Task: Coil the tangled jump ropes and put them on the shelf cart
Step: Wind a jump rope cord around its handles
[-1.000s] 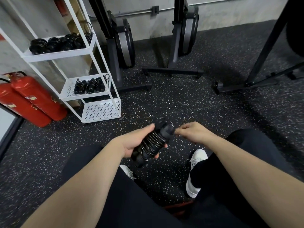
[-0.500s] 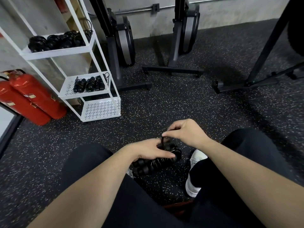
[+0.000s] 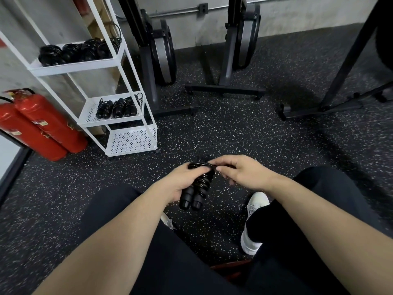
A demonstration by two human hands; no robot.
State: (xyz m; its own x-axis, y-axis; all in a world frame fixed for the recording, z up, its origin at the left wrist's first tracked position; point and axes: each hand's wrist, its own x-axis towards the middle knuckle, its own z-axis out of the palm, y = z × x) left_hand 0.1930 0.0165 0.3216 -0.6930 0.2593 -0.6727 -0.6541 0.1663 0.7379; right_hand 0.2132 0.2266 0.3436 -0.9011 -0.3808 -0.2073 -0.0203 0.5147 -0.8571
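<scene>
A black jump rope (image 3: 196, 189) is wound around its two handles, whose ends point down toward my knees. My left hand (image 3: 182, 182) grips the bundle from the left. My right hand (image 3: 242, 173) pinches the rope's loose end at the top of the bundle. The white shelf cart (image 3: 119, 60) stands to the far left against the wall. Several coiled black ropes (image 3: 78, 51) lie on its top shelf, and three more coiled ropes (image 3: 117, 107) lie on the middle shelf. The bottom shelf (image 3: 131, 141) holds nothing.
Two red fire extinguishers (image 3: 42, 124) lean left of the cart. Black exercise machines (image 3: 161, 52) with floor bases (image 3: 225, 90) stand along the back wall, and a black frame (image 3: 331, 99) stands at the right. My legs and white shoes (image 3: 253, 222) are below my hands on speckled rubber floor.
The bundle has turned from lying sideways to handles-down, and both hands have risen slightly. My right hand has shifted to the top of the bundle, drawing the rope end across it.
</scene>
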